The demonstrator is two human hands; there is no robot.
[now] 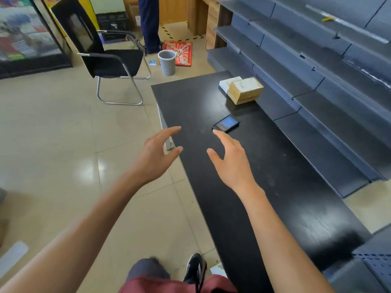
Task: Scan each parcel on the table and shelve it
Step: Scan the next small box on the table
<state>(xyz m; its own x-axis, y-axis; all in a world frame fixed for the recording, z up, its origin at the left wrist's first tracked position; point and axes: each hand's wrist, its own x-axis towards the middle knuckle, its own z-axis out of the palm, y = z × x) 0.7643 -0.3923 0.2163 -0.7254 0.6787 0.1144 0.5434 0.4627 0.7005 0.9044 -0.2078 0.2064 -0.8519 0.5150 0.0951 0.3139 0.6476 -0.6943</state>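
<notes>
A tan cardboard parcel (245, 90) lies at the far end of the long black table (264, 187), with a flat white parcel (226, 83) touching its far left side. A black handheld scanner (226, 123) with a lit blue screen lies on the table nearer to me. My right hand (229, 157) hovers over the table, fingers straight, its fingertips just short of the scanner. My left hand (157, 152) hangs over the table's left edge, fingers loosely spread, holding nothing. Dark grey shelves (313, 66) rise along the table's right side.
A black office chair (105, 51) stands on the tiled floor to the left. Beyond the table are a grey waste bin (167, 62), a red packet (179, 52) on the floor, and a person's legs (149, 24) in dark trousers.
</notes>
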